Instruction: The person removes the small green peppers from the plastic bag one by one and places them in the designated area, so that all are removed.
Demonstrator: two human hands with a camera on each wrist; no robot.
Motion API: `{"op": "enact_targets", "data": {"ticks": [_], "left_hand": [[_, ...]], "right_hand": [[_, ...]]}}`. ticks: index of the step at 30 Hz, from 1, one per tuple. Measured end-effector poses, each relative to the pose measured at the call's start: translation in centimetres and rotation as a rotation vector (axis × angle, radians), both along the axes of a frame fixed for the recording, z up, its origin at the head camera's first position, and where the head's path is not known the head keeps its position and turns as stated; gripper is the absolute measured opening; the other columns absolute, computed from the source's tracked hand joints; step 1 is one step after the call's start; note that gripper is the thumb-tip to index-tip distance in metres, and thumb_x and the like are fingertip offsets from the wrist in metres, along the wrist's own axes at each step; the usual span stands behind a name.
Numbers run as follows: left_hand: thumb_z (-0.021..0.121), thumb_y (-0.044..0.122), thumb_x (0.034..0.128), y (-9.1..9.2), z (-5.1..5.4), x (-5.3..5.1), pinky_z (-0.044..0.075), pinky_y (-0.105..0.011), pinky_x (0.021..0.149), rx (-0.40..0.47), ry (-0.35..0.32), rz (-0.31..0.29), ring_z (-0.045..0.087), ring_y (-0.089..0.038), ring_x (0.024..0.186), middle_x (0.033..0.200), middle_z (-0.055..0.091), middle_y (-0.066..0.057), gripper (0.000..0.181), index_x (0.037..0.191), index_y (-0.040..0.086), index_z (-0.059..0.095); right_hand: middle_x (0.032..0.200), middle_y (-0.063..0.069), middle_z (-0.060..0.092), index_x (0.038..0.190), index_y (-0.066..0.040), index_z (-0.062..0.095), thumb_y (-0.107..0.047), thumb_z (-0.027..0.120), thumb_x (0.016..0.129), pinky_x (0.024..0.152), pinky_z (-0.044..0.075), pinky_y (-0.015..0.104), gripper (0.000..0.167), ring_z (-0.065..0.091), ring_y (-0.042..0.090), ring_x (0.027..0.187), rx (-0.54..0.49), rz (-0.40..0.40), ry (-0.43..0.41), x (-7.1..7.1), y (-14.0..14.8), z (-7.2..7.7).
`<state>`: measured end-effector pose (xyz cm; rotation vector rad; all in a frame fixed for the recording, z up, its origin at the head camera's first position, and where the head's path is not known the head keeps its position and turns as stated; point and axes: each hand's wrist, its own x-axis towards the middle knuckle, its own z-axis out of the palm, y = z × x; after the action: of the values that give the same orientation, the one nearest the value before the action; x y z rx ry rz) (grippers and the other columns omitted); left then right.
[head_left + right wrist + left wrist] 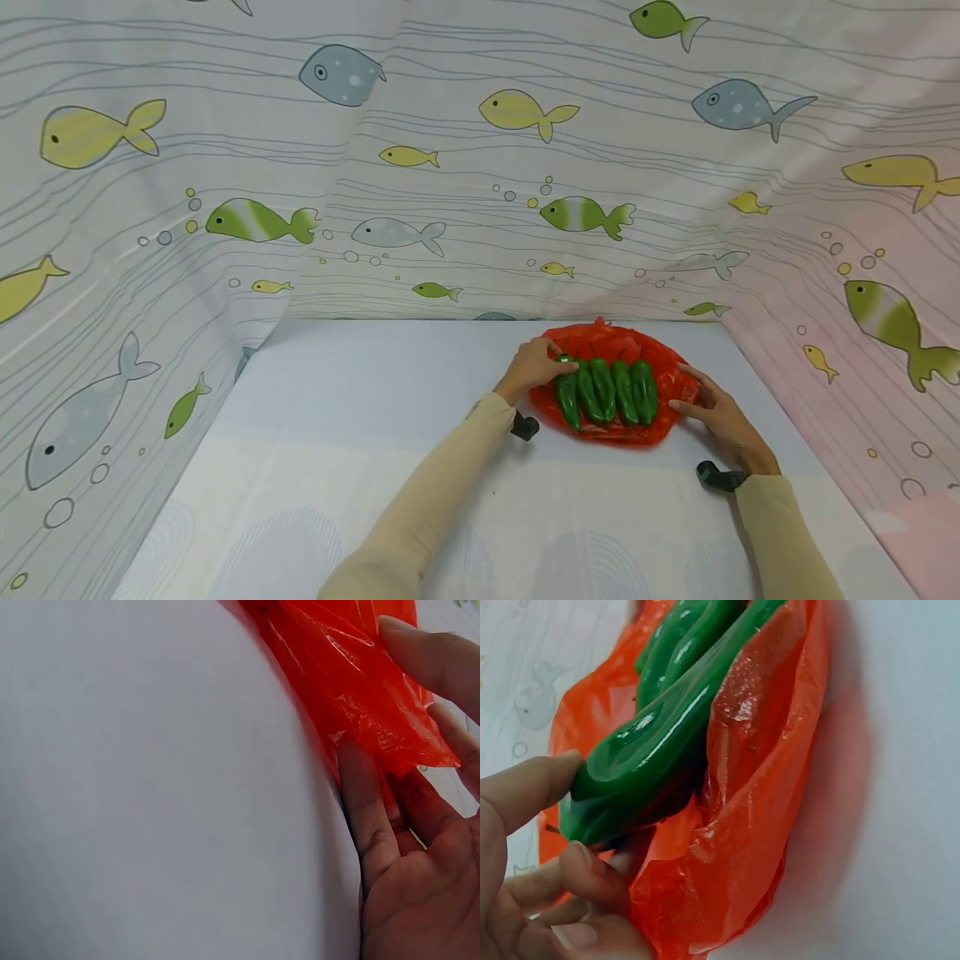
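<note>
Several long green peppers (604,392) lie side by side on a spread red plastic bag (660,429) at the right of the table. My left hand (534,367) pinches the leftmost pepper (567,402) at its stem end. In the left wrist view, that pepper (649,754) slants up from the fingers, above the bag's crumpled edge (742,847). At the bag's right side, my right hand (723,421) holds the edge. The right wrist view has the thumb over the red plastic (352,682) and the other fingers (367,817) beneath it, partly hidden.
The table (360,400) has a white cover and stretches to the left and front of the bag. A fish-patterned curtain (450,183) hangs behind and along both sides. Small black devices (525,426) are strapped at both wrists.
</note>
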<state>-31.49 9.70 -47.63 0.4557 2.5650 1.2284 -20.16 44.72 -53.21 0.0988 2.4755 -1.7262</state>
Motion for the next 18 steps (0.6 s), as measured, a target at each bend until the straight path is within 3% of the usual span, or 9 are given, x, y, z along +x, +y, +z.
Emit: {"op": "enact_targets", "data": {"ticks": [3, 9, 18], "left_hand": [[0.079, 0.041, 0.0908, -0.13, -0.04, -0.05, 0.055, -0.035, 0.092, 0.043, -0.01, -0.024, 0.065, -0.021, 0.108, 0.126, 0.067, -0.008, 0.052, 0.126, 0.004, 0.068], [0.08, 0.036, 0.0914, -0.43, 0.06, -0.24, 0.056, -0.028, 0.072, 0.121, -0.03, -0.084, 0.068, -0.016, 0.078, 0.123, 0.066, -0.006, 0.049, 0.128, 0.006, 0.069], [0.083, 0.041, 0.0876, -0.73, -0.2, -0.26, 0.057, -0.03, 0.071, 0.2, -0.035, -0.15, 0.068, -0.018, 0.083, 0.118, 0.064, 0.003, 0.046, 0.125, 0.018, 0.072]], "right_hand": [[0.169, 0.018, 0.012, 0.165, -0.03, 0.02, -0.032, 0.072, 0.099, 0.118, 0.017, 0.066, 0.085, 0.019, 0.042, 0.15, -0.018, -0.003, 0.001, 0.0, 0.05, -0.03], [0.169, 0.02, 0.012, 0.165, -0.03, 0.02, -0.033, 0.073, 0.098, 0.118, 0.016, 0.067, 0.086, 0.018, 0.044, 0.15, -0.025, -0.011, -0.001, -0.09, 0.1, 0.04], [0.169, 0.02, 0.012, 0.165, -0.031, 0.021, -0.034, 0.073, 0.098, 0.117, 0.017, 0.067, 0.085, 0.018, 0.044, 0.15, -0.021, -0.015, -0.004, 0.0, 0.04, -0.09]]}}
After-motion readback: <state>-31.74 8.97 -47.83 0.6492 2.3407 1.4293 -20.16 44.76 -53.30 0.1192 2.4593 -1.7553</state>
